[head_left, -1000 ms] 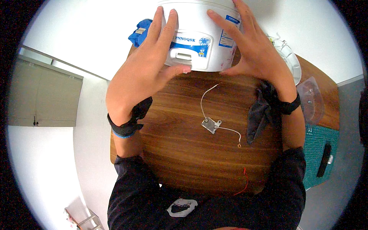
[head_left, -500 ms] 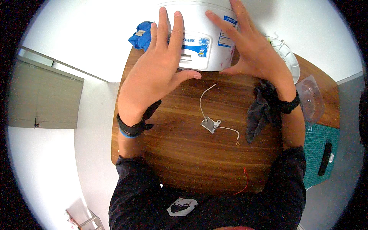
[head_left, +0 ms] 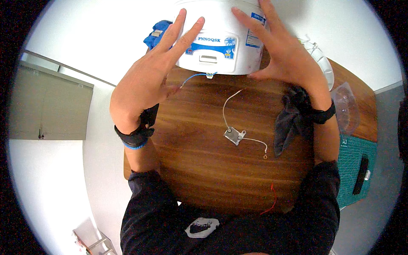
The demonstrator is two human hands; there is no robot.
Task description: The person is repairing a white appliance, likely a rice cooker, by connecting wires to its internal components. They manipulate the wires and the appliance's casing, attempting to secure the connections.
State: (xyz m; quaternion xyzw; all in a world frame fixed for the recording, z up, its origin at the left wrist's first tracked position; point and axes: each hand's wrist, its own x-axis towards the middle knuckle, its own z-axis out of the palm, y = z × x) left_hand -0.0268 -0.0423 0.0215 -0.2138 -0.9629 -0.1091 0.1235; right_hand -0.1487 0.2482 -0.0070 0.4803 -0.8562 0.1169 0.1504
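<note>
A white rice cooker [head_left: 212,21] with a blue-printed front panel and a small switch slot stands at the far side of the table. My right hand [head_left: 284,55] holds its right side, thumb at the bottom edge and fingers up along the wall. At the left front, my left hand [head_left: 146,78] has its fingers stretched apart against or just before the cooker; contact is hard to make out. Its thumb is beside the end of a blue wire [head_left: 193,76], which runs from under the cooker near a small white connector [head_left: 209,76].
A small metal plate with two pale wires [head_left: 233,136] lies mid-table, a red wire [head_left: 275,197] nearer me. Right are a dark cloth [head_left: 287,127], a clear plastic tray [head_left: 345,108], a white round part [head_left: 321,63] and a green cutting mat [head_left: 352,170]. A blue cloth [head_left: 157,34] lies behind left.
My left hand has shifted left, spreading its fingers and uncovering more of the panel. The cooker sits slightly higher in view, and the blue wire and connector now show below it.
</note>
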